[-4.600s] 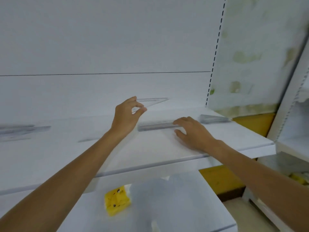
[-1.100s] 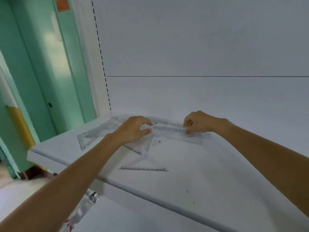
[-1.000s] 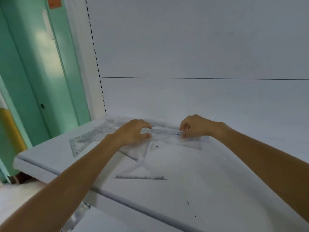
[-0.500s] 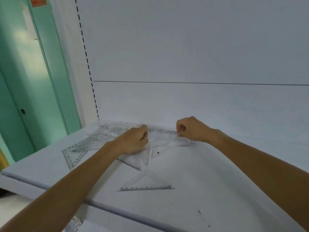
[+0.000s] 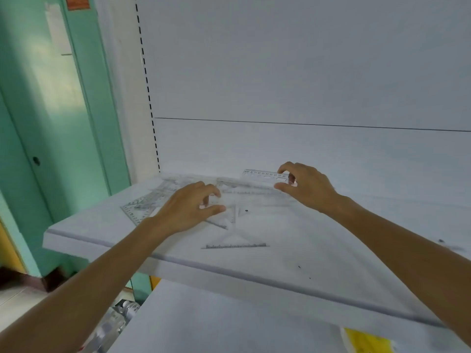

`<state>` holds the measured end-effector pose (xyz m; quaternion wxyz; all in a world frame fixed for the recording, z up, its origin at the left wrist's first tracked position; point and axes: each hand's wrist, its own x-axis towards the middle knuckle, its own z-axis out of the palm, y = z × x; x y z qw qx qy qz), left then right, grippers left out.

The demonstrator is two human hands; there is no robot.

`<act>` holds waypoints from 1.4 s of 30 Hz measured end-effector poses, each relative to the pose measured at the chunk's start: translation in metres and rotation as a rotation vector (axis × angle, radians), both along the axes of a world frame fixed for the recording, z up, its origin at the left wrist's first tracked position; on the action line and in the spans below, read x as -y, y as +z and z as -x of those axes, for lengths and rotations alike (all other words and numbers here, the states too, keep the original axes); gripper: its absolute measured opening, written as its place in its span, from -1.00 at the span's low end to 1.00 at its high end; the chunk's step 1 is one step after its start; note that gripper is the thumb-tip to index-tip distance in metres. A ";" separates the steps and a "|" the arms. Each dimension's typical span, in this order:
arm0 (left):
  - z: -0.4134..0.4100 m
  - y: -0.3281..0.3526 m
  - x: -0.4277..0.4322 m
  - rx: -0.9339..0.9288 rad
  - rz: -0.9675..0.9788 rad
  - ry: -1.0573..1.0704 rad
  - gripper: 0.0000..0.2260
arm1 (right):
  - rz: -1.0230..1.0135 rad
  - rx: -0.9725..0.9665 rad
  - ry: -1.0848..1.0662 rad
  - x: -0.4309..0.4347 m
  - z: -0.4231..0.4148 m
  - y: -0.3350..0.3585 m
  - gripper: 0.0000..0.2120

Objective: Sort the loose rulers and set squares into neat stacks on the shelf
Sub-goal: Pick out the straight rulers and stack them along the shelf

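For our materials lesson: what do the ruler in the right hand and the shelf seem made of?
Ruler: probably clear plastic, glossy; the white behind shows through its printed marks. Shelf: perhaps painted metal or laminate, matt white and smooth; the look leaves it open.

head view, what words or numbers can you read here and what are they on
No text reads clearly.
Clear ruler in the right hand: scale numerals, too blurred to read.
Set squares at the left hand: tick marks, numerals too small.
Orange label, top left: print blurred.
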<state>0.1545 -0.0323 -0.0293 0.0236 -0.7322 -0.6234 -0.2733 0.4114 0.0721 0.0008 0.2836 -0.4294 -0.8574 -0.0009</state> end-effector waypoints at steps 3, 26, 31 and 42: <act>-0.017 -0.002 0.013 0.023 -0.068 -0.067 -0.69 | -0.002 0.001 -0.029 0.022 -0.025 -0.006 -0.67; -0.326 -0.002 -0.010 0.087 -0.023 -0.523 -0.78 | 0.034 -0.078 -0.555 0.136 -0.371 -0.027 -0.69; -0.410 -0.013 -0.023 0.166 0.000 -0.470 -0.81 | 0.078 -0.103 -0.536 0.120 -0.461 -0.024 -0.66; -0.481 -0.023 -0.017 0.177 0.011 -0.322 -0.81 | 0.100 -0.158 -0.233 0.045 -0.518 -0.010 -0.71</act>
